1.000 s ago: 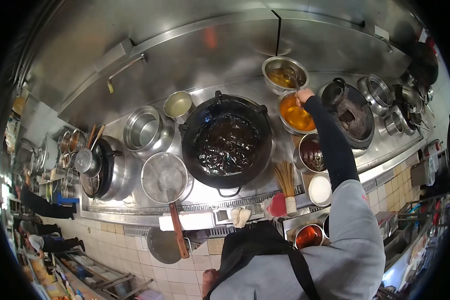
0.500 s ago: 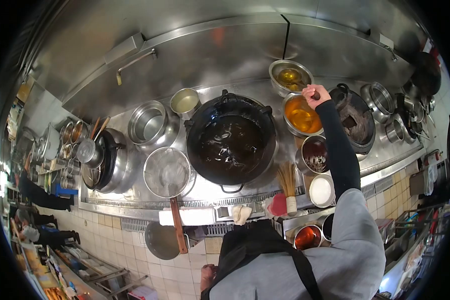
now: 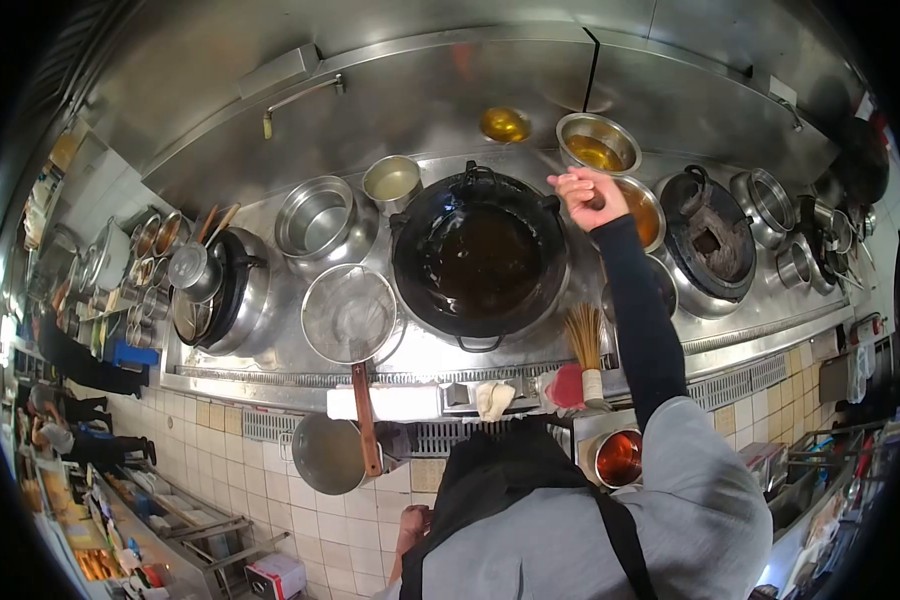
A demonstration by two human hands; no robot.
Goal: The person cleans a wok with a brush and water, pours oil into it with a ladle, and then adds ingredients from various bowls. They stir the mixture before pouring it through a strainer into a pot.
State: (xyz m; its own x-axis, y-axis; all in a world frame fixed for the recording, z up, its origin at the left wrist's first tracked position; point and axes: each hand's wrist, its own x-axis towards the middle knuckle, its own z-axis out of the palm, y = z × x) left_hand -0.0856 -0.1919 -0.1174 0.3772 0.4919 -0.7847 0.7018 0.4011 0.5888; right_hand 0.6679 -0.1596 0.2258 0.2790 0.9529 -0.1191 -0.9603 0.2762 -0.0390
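The right hand [image 3: 590,200] grips a ladle [image 3: 505,125] of yellow liquid near the desk's [image 3: 278,352] back edge, apparently mid-transfer, the next move likely calling for level steadiness toward the wok [image 3: 412,265], while the left hand's [image 3: 415,519] grip, beyond the front edge, is unclear.

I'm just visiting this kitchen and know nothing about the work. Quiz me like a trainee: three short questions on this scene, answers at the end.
1. What does the right hand hold?
2. True or false: the mesh strainer lies beside the wok, not in it.
3. Where is the left hand? A) over the wok; B) low, beside the black apron; C) on the strainer.

Key: 1. A ladle. 2. True. 3. B.
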